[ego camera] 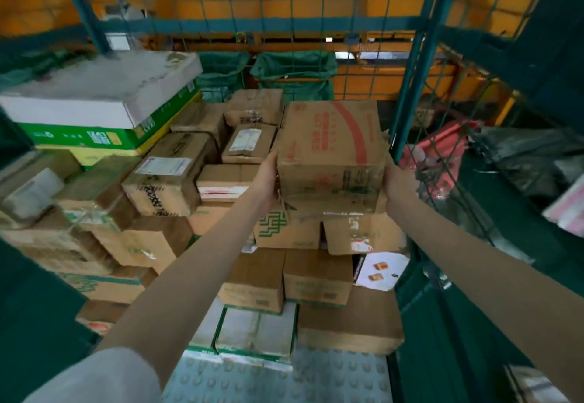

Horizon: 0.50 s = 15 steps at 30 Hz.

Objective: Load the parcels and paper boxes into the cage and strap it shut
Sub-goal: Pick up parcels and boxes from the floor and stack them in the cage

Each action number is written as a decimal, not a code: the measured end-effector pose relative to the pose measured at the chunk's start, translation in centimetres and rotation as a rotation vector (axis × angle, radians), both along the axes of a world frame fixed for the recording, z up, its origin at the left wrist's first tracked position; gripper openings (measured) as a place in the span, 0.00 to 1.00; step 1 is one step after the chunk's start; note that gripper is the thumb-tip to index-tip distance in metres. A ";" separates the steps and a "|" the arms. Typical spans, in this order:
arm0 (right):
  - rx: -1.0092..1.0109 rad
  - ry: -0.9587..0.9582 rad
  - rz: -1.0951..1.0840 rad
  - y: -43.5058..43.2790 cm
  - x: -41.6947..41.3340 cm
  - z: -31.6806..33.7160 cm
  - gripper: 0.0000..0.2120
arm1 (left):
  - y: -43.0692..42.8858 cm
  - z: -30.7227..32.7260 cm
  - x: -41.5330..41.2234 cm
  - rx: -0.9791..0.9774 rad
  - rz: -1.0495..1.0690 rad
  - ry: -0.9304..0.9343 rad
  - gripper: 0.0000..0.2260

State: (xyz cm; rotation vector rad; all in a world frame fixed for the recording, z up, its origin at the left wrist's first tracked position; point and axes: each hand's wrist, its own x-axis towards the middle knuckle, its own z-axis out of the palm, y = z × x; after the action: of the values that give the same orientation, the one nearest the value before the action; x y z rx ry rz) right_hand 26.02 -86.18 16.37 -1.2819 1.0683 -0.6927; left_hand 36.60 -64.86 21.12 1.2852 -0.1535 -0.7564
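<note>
A grey sleeve (104, 377) shows at the lower left, above the studded cage floor (331, 377). Both bare arms reach forward. The left hand (267, 178) and right hand (396, 184) grip opposite sides of a cardboard box (331, 156) with red print; their fingers are mostly hidden under it. The box is held inside the cage (407, 102), over the stacked parcels (252, 276) near the right corner. To the left, a white and green paper box (94, 96) tops a taller pile. Green bags (294, 67) hang beyond the mesh.
</note>
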 end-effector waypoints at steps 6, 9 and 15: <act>0.089 -0.026 0.099 -0.7 2.6 0.3 0.55 | -2.5 -0.8 4.0 -0.079 0.060 0.079 0.18; 0.122 -0.020 0.112 -1.6 4.2 -1.0 0.49 | -3.2 -1.3 5.6 -0.057 0.047 0.063 0.19; 0.004 0.057 0.100 -1.2 5.9 -0.2 0.11 | -4.1 -3.1 8.8 -0.022 0.067 0.093 0.20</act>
State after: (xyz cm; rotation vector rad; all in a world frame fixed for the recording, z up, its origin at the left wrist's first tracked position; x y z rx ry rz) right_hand 31.89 -87.40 16.17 -1.3485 1.0439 -0.5816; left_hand 45.42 -68.93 18.07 1.2255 -0.0434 -0.7541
